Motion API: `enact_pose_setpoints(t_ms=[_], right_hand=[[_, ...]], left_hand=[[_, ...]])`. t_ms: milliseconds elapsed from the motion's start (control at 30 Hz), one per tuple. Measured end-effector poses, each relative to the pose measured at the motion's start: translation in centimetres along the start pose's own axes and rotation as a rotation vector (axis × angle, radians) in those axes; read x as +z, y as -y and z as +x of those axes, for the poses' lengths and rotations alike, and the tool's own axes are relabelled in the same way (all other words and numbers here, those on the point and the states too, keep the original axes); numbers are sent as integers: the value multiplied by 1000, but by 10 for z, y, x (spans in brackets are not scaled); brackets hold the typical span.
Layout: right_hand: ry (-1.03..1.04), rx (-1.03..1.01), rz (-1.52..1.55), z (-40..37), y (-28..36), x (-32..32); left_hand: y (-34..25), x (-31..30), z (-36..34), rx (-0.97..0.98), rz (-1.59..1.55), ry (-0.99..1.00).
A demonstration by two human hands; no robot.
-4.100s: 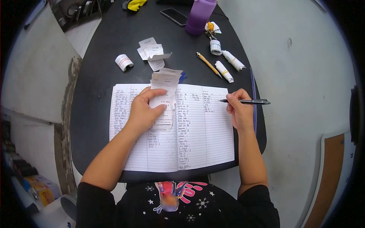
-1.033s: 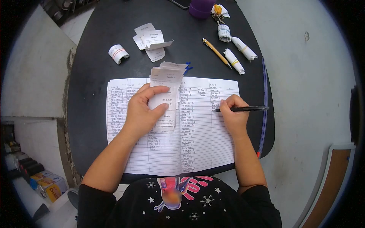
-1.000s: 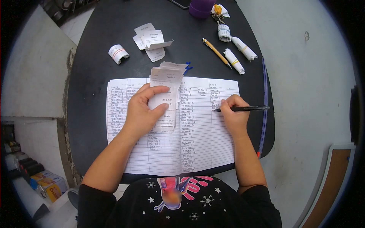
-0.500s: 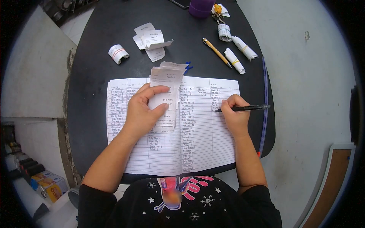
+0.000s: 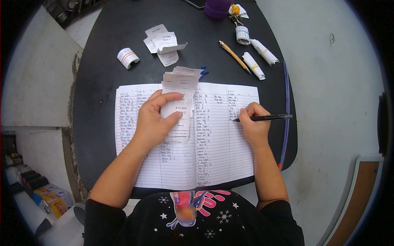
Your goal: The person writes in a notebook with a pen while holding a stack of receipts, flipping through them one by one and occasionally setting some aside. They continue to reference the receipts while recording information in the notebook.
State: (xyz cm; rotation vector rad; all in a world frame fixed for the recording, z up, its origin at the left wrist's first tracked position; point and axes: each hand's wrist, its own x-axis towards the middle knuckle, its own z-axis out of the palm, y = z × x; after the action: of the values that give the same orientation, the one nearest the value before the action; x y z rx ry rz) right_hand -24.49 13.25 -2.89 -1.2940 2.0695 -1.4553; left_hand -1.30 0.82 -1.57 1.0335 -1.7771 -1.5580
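Observation:
An open lined notebook [image 5: 221,164] with columns of handwriting lies in front of me. My left hand [image 5: 154,121] pinches a stack of printed receipts [image 5: 178,88] over the left page and the fold; the top one reads "#10-903". In my right hand [image 5: 255,123] is a black pen [image 5: 271,117], its tip at the last written line of the rightmost column on the right page. My right hand rests on that page near its outer edge.
Loose receipts [image 5: 165,44] and a rolled receipt bundle [image 5: 128,58] lie beyond the notebook. To the right are a wooden pen [image 5: 234,56], banded paper rolls [image 5: 253,65], keys [image 5: 236,18] and a blue ruler-like strip [image 5: 285,110]. A purple container [image 5: 217,8] stands at the far edge.
The pen tip has shifted very slightly to the right, with a little more writing at that line. My left hand and the receipts have stayed in place.

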Motion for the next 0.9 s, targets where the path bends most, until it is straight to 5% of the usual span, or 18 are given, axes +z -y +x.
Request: enact_pose_setpoints(t_ms=[900], right_hand=[[-69, 50, 36, 0, 1, -5]], left_hand=[[-4, 0, 0, -13, -12, 1]])
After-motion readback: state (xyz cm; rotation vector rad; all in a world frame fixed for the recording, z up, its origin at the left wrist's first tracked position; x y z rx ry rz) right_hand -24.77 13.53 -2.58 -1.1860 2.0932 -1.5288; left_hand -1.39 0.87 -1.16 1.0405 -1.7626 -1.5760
